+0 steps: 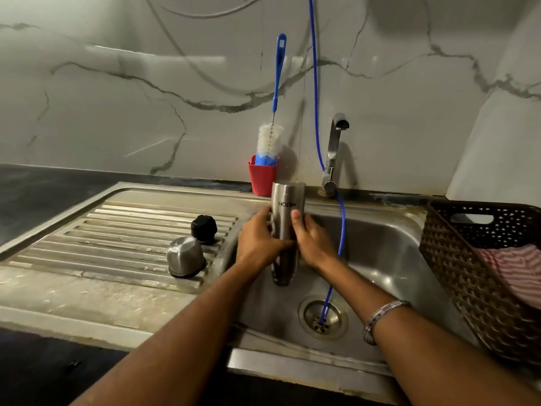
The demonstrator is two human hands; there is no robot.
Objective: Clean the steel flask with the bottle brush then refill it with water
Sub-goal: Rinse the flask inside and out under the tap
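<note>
The steel flask (286, 212) is held upside down over the sink basin (380, 247), its mouth pointing down and its printed name inverted. My left hand (257, 240) grips its left side and my right hand (310, 241) grips its right side. The bottle brush (272, 139), with a blue handle and white and blue bristles, stands upright in a red cup (262, 178) against the wall behind the flask. The flask's steel cap (185, 260) and black inner lid (204, 229) rest on the ribbed drainboard (117, 230) to the left.
A steel tap (333, 153) rises behind the basin on the right. A thin blue hose (341, 235) hangs from above down into the drain (323, 319). A dark woven basket (474, 273) holding a striped cloth (518, 271) sits at the right edge.
</note>
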